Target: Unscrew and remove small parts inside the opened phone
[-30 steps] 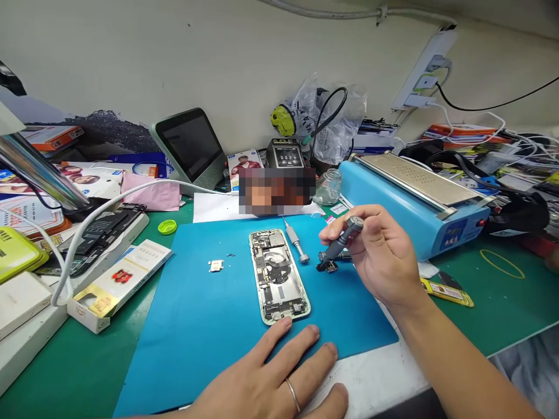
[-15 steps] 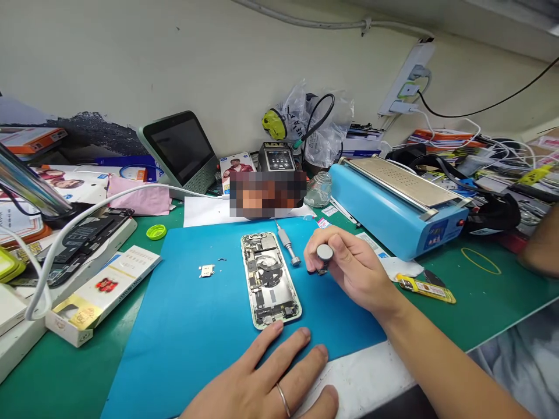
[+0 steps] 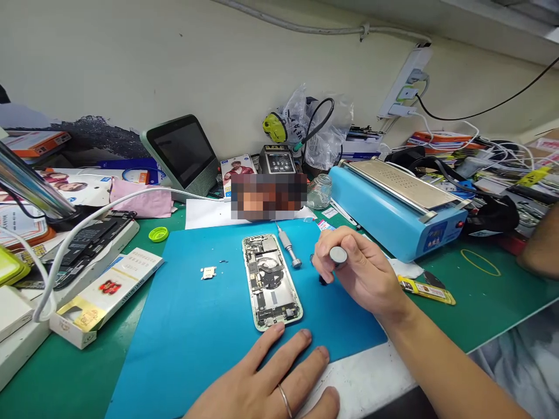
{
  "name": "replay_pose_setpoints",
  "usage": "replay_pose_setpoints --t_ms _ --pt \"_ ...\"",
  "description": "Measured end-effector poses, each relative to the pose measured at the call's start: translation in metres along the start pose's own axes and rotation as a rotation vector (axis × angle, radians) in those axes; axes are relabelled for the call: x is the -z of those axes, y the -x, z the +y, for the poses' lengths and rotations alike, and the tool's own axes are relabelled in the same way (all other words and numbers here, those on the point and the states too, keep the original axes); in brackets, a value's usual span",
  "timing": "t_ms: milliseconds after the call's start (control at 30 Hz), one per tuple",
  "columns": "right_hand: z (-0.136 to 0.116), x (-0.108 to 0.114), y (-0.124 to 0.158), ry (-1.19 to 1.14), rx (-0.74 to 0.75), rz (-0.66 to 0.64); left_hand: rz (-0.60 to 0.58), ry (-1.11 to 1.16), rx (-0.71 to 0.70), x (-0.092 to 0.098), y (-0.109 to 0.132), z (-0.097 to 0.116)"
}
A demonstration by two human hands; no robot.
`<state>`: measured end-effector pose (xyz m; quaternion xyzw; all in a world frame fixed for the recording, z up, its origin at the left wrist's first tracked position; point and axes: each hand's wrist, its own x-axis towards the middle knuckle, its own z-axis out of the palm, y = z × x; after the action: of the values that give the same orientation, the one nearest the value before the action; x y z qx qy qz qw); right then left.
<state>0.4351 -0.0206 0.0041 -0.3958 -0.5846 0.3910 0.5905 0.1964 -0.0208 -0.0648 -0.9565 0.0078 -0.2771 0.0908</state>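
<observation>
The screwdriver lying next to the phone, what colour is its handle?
The screwdriver's handle is grey; it shows best in the head view.

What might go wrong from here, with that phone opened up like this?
The opened smartphone has its inner parts bare, so a slip of the screwdriver in the right hand could scratch something.
Tiny dark bits lie loose on the blue mat; a careless brush might lose them.
The left hand has a fingertip at the phone's bottom edge, so a nudge might shift it.
</observation>
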Motion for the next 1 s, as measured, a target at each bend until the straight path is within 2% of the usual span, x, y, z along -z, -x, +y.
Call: replay_pose_setpoints --t_ms 333,500,633,800,1000 --pt "-0.006 0.005 -0.008 -0.115 0.019 0.233 0.001 0.014 0.003 0.0 0.0 0.0" --pt "-0.009 0.01 -0.01 -0.055 -0.029 0.335 -0.01 0.014 0.006 -0.006 0.003 0.003" --pt "-0.01 0.012 -0.01 -0.058 -0.032 0.324 -0.009 0.011 -0.001 -0.007 0.004 0.003" --pt "-0.008 0.009 -0.008 -0.165 -0.075 0.242 -0.006 0.051 0.005 -0.003 0.001 0.002" --pt "-0.006 -0.001 -0.005 -0.209 -0.149 0.118 0.052 0.024 0.094 0.008 -0.011 -0.007"
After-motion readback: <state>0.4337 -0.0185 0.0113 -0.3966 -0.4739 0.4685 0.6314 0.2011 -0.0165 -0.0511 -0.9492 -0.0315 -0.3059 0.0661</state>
